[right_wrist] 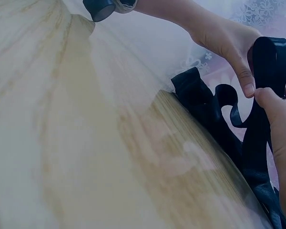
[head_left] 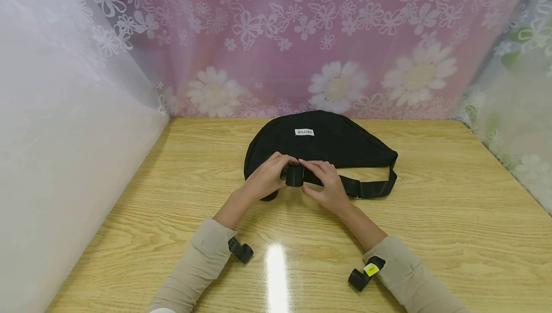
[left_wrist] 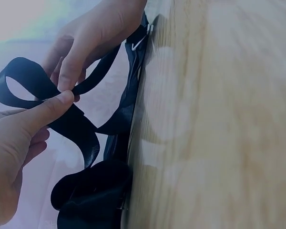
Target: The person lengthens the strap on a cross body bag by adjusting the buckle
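Observation:
A black fabric bag (head_left: pixel 323 140) with a small white label lies on the wooden table, its webbing strap (head_left: pixel 375 189) running along the near side. Just above the bag's near edge, both hands meet on the strap, which is bent into a raised loop (left_wrist: pixel 26 78). My left hand (head_left: pixel 269 175) pinches the strap from the left, thumb on top in the left wrist view. Opposite it, my right hand (head_left: pixel 327 186) pinches the strap close by, with the two thumbs nearly touching. In the right wrist view the loop (right_wrist: pixel 274 62) stands up above the fingers.
The wood-grain table (head_left: pixel 181 255) spreads out around the bag. A pink flowered curtain (head_left: pixel 267 40) hangs behind it, with pale sheeting (head_left: pixel 64 111) along the left side. Small black wrist cameras (head_left: pixel 360 279) stick out from both sleeves. A metal strap buckle (left_wrist: pixel 142 38) shows near the bag.

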The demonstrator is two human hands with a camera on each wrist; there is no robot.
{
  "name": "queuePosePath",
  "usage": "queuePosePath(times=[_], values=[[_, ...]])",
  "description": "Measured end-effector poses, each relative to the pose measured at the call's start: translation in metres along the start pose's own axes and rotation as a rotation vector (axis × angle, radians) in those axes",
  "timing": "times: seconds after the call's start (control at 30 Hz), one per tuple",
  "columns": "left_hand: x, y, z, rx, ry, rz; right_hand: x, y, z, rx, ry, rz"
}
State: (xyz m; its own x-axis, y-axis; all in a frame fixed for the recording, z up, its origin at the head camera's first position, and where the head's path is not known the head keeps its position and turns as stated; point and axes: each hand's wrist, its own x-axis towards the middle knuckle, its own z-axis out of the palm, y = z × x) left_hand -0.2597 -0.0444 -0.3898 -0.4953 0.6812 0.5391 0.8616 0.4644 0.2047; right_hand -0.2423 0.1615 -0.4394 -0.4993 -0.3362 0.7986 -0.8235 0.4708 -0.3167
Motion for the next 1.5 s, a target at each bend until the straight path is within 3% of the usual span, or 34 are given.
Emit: queuePosePath(times=[0.53, 0.73, 1.03, 1.3, 1.5], values=[[-0.001, -0.005, -0.002, -0.143, -0.053, -0.014, 0.0, -0.001, -0.001, -0.028, 0.017, -0.013], [0.0, 0.0, -0.001, -0.123, -0.069, -0.062, 0.0, -0.001, -0.001, -0.018, -0.028, 0.013], [0.002, 0.002, -0.002, -0.061, -0.085, -0.064, 0.0, -0.001, -0.002, -0.039, -0.031, 0.014], [-0.003, -0.011, -0.005, -0.134, -0.202, -0.182, -0.001, 0.001, 0.001, 0.033, -0.044, -0.012], [-0.004, -0.017, -0.008, -0.142, -0.158, -0.17, 0.0, 0.0, 0.002, 0.069, -0.019, -0.018]])
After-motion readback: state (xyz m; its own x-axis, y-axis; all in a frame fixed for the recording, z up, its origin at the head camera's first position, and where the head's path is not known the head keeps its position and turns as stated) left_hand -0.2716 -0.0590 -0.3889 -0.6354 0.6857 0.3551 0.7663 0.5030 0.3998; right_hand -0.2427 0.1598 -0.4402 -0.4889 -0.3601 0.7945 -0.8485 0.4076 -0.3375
